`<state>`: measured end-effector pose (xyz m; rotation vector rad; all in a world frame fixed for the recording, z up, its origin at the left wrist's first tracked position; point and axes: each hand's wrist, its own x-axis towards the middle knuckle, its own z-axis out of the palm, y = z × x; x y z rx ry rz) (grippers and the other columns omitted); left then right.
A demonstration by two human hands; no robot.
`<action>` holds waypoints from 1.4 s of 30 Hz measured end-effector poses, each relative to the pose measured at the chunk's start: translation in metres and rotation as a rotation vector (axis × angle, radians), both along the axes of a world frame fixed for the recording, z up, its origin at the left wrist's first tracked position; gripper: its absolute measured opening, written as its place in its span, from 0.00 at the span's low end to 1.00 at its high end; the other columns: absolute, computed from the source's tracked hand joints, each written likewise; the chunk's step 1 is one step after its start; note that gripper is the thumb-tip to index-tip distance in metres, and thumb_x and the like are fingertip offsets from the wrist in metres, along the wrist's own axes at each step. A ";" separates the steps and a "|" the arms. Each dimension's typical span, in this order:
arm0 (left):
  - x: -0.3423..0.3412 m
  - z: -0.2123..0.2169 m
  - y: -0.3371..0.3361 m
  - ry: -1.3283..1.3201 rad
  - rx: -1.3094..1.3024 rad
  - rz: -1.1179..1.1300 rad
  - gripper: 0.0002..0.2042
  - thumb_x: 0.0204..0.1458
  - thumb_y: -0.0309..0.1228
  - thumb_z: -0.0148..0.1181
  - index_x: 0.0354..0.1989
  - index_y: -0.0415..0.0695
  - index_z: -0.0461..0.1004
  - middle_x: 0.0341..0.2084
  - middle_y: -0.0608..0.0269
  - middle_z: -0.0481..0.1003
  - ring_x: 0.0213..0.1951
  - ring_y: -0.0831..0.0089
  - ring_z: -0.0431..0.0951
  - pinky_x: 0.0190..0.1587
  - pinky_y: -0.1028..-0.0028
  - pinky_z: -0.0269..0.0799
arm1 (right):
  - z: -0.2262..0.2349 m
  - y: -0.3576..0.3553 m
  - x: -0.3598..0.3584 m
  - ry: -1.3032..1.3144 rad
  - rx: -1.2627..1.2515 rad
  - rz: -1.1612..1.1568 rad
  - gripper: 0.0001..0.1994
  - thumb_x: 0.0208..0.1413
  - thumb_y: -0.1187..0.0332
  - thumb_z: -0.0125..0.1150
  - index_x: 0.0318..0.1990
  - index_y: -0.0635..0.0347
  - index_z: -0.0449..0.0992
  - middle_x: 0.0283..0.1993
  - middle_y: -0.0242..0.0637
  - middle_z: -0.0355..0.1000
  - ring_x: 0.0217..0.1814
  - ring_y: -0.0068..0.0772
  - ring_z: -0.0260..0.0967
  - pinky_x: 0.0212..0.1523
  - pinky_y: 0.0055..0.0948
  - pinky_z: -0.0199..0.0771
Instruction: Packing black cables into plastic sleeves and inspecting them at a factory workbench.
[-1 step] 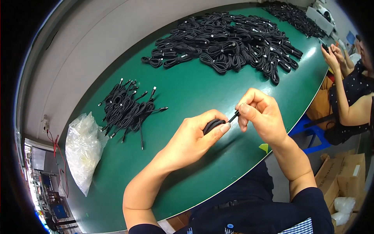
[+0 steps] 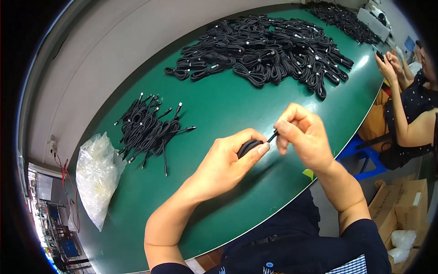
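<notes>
A coiled black cable (image 2: 249, 148) is gripped in my left hand (image 2: 223, 157), with the thumb and fingers wrapped around the bundle. One end of the cable sticks out toward the right, and my right hand (image 2: 303, 134) pinches its tip between thumb and fingers. The fingers hide the connector there. Both hands are held above the green table (image 2: 205, 109). Left of them lies a small heap of black cables (image 2: 146, 123), their connector ends pointing various ways. A much larger pile of coiled black cables (image 2: 260, 50) spreads across the far part of the table.
A clear plastic bag (image 2: 96, 176) stands at the table's left side. Another person (image 2: 410, 105) works at the right, holding something dark. A blue stool (image 2: 365, 157) and an open cardboard box (image 2: 397, 205) are on the right. More cables (image 2: 344, 20) lie at the far end.
</notes>
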<state>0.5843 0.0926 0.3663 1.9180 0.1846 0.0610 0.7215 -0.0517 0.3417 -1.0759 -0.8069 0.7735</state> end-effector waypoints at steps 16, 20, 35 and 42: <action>-0.042 -0.039 0.136 0.057 1.342 0.691 0.21 0.48 0.31 0.61 0.51 0.45 0.67 0.43 0.55 0.70 0.48 0.58 0.69 0.49 0.62 0.64 | -0.040 0.116 0.168 -0.975 -0.598 -0.943 0.25 0.47 0.51 0.63 0.45 0.62 0.70 0.35 0.41 0.73 0.42 0.45 0.73 0.46 0.39 0.70; -0.029 -0.032 0.114 -0.098 1.383 0.681 0.28 0.48 0.33 0.62 0.59 0.45 0.61 0.53 0.51 0.63 0.57 0.54 0.61 0.58 0.60 0.57 | -0.034 0.122 0.177 -0.873 -0.631 -0.729 0.22 0.47 0.53 0.64 0.43 0.60 0.72 0.38 0.42 0.75 0.44 0.42 0.73 0.46 0.38 0.70; 0.052 -0.040 -0.005 -0.085 -0.850 0.265 0.23 0.64 0.49 0.30 0.51 0.42 0.64 0.42 0.59 0.70 0.43 0.69 0.73 0.46 0.69 0.71 | -0.014 0.036 0.012 -1.004 -0.148 -0.336 0.17 0.50 0.69 0.61 0.47 0.61 0.69 0.41 0.42 0.70 0.39 0.38 0.71 0.39 0.32 0.72; 0.054 -0.049 -0.008 -0.185 -1.021 0.355 0.21 0.64 0.43 0.37 0.55 0.40 0.63 0.47 0.60 0.67 0.50 0.73 0.68 0.55 0.72 0.64 | -0.022 0.032 0.007 -1.221 0.020 -0.621 0.13 0.47 0.69 0.63 0.41 0.60 0.72 0.42 0.38 0.71 0.42 0.41 0.69 0.42 0.36 0.69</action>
